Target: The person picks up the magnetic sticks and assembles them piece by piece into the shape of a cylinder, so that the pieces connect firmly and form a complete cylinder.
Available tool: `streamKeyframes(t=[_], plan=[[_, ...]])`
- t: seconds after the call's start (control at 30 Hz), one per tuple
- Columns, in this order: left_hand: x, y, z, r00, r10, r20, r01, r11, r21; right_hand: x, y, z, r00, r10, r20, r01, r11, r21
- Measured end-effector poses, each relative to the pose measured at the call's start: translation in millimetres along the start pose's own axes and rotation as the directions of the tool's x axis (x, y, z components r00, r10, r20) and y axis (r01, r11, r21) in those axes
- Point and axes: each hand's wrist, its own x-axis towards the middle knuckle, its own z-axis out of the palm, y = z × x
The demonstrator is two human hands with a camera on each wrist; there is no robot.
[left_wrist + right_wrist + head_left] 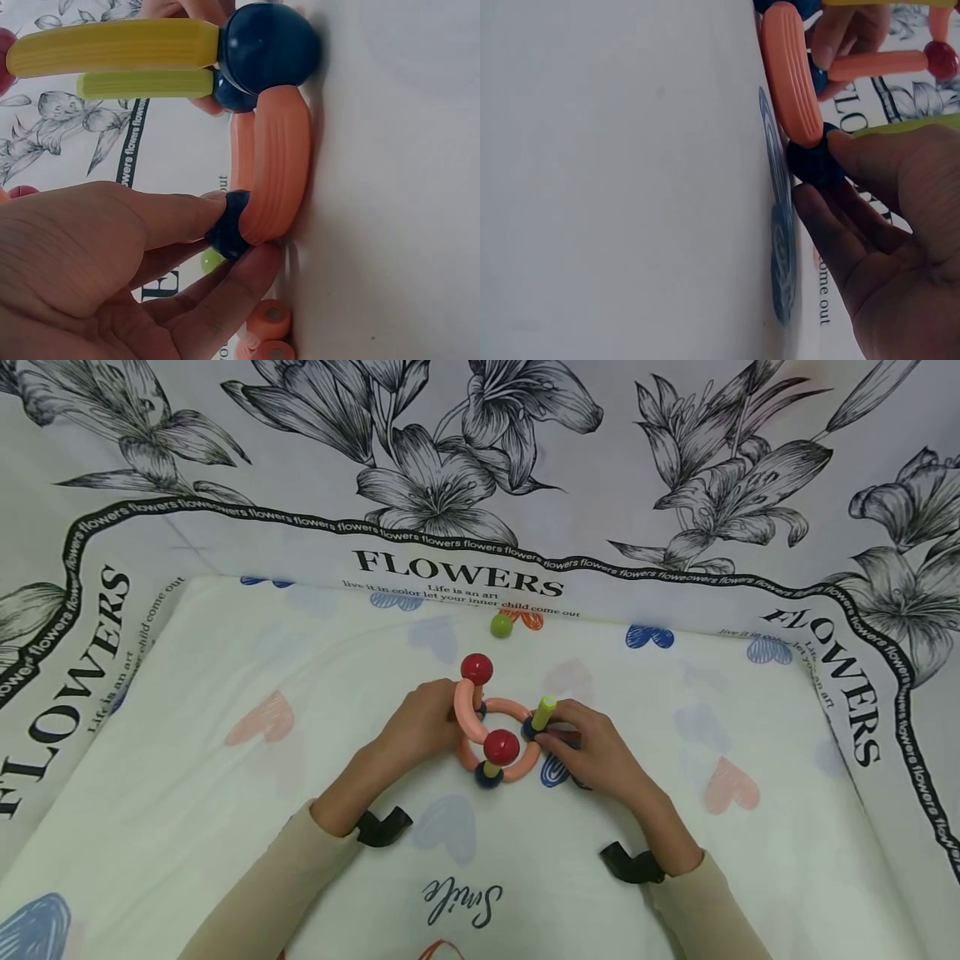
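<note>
A magnetic ball-and-rod toy stands on the cloth between both hands. Its base is a ring of curved orange rods (522,767) joined by dark blue balls. My left hand (423,722) pinches one blue ball (227,229) between thumb and fingers. Another blue ball (815,163), on the right side, is pinched by my right hand (600,747). From that right ball rises a lime-green rod (545,712) with a bare top. A yellow rod (112,46) stands on the front blue ball (270,49). Above, a curved orange rod (467,714) links two red balls (501,747).
A loose green ball (501,626) lies behind the toy. In the left wrist view, loose orange rods (268,321) with round metal ends lie beyond the left fingers. White cloth (315,810) printed with hearts covers the surface. Black bent pieces (384,827) show beside both wrists.
</note>
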Motion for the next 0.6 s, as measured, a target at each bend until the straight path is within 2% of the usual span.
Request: streamKeyframes(t=[0.3,0.6], plan=[[-8.9,2.4,7.0,0.996,-0.024,-0.081,0.028,0.998,0.048,5.2,4.5,-3.2,1.000,-0.007,0.028,0.006,0.999,0.045],[-9.1,-2.1,10.4,0.993,0.046,-0.109,-0.040,0.998,0.055,2.6,4.8,-6.7,0.999,0.022,0.023,-0.023,0.999,0.033]])
